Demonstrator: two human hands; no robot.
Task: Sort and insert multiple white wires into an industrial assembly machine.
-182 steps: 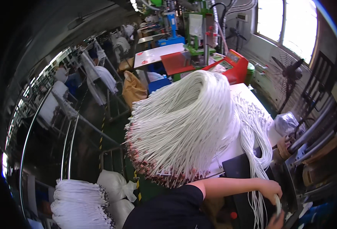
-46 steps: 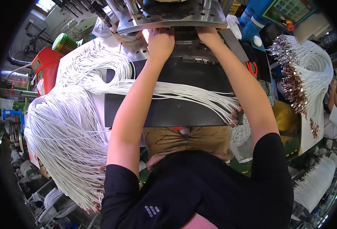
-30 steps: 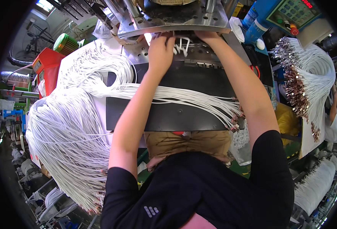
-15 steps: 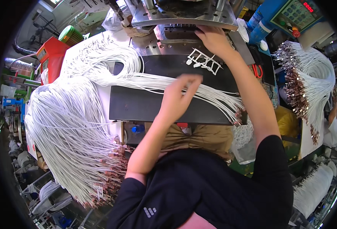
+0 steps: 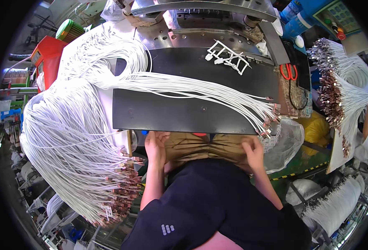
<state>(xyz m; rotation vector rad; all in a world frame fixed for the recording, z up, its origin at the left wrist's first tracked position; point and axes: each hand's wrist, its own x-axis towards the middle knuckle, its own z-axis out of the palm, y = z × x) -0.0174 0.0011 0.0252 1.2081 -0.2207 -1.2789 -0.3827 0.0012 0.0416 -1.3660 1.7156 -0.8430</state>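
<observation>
My left hand (image 5: 156, 146) rests on my lap just under the near edge of the black work plate (image 5: 175, 114), fingers loosely curled and holding nothing. My right hand (image 5: 254, 152) lies on my right thigh, beside the metal-tipped ends of a row of white cables (image 5: 217, 93) laid across the plate. A small white moulded plastic frame (image 5: 227, 55) sits on the far part of the plate, in front of the metal press (image 5: 200, 16).
A large bundle of white cables (image 5: 67, 137) with copper-coloured plugs hangs at my left. Another such bundle (image 5: 340, 89) hangs at the right, with red-handled scissors (image 5: 289, 71) near it. A clear plastic bag (image 5: 286, 139) sits by my right knee. A red machine (image 5: 46, 56) stands far left.
Both hands have come back from the press and the plate down to my lap. The white moulded frame now lies on the plate in front of the press.
</observation>
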